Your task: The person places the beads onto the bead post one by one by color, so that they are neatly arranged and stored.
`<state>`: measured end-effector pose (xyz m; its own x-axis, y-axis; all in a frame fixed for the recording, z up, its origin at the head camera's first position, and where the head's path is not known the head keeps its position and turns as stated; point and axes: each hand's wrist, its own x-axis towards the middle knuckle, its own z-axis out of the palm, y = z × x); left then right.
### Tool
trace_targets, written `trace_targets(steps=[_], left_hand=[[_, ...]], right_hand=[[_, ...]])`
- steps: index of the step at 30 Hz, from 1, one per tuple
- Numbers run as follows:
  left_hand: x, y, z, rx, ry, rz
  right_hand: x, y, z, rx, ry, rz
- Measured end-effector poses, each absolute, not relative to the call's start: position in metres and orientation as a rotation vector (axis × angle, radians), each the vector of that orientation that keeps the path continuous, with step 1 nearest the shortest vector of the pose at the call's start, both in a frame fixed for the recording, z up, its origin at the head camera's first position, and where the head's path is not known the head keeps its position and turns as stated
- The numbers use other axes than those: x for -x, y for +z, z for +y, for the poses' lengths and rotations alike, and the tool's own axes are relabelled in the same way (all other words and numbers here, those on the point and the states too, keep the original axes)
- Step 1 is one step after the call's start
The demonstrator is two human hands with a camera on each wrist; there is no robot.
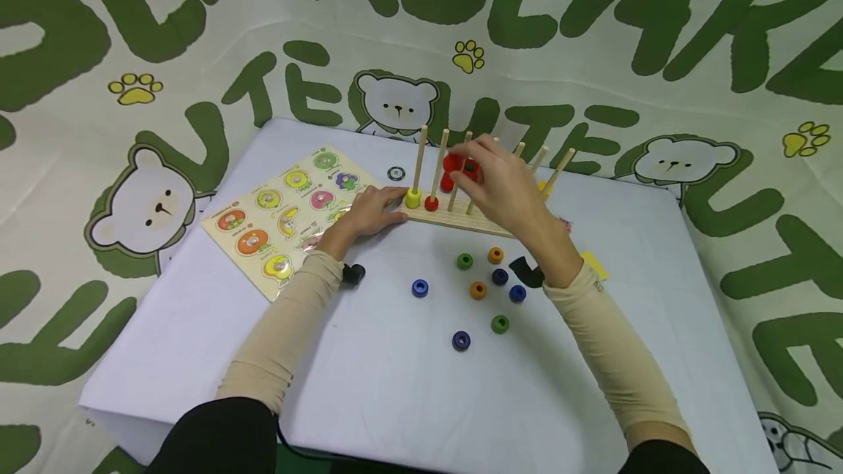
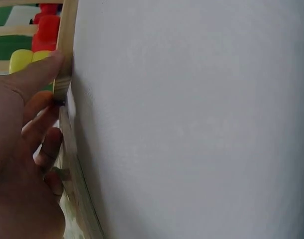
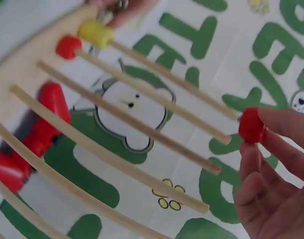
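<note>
My left hand point(image 1: 374, 212) grips the near-left end of a wooden peg rack point(image 1: 454, 219), thumb against the base's edge and fingers below in the left wrist view. Yellow beads point(image 1: 413, 198) sit at the foot of the end peg. A red bead point(image 1: 431, 204) is at the foot of the second one. Between thumb and fingertips, my right hand point(image 1: 503, 185) pinches another red bead point(image 3: 252, 124). In the right wrist view it is close to the upper ends of the first two pegs, apart from the base.
Loose green point(image 1: 465, 261), orange point(image 1: 478, 290) and blue beads point(image 1: 419, 287) lie scattered before the rack. A fruit picture board point(image 1: 283, 218) lies at left. Behind the pegs is a red object point(image 3: 35, 142). A black curved piece point(image 1: 526, 272) and a yellow piece point(image 1: 595, 265) lie at right.
</note>
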<state>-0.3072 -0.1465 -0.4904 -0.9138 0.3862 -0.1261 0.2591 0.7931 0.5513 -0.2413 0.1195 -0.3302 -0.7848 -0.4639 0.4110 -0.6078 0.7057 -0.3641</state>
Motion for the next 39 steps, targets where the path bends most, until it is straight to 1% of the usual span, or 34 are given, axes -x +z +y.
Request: trace_targets(steps=[4,9,16,26,32,36,39], left_hand=[[0.307,-0.491,-0.148,-0.503,0.825,2.756],[0.309,-0.494,-0.149,-0.534,0.823,2.771],[0.310,-0.496,-0.149,-0.550,0.797,2.790],[0.309,-0.495,-0.148,-0.547,0.799,2.784],[0.309,-0.494,-0.147,-0.566,0.790,2.794],[0.308,-0.494,-0.147,-0.556,0.787,2.789],[0.307,-0.494,-0.147,-0.520,0.785,2.780]], right_hand=[[0.264,-0.320,0.109,-0.767,0.682,-2.607],[0.281,-0.323,0.102,-0.712,0.694,-2.622],[0.285,-0.328,0.097,-0.654,0.662,-2.681],[0.285,-0.331,0.094,-0.641,0.669,-2.725],[0.275,-0.332,0.101,-0.645,0.665,-2.660],[0.256,-0.338,0.109,-0.720,0.666,-2.588],[0.238,-0.351,0.116,-0.810,0.644,-2.597]])
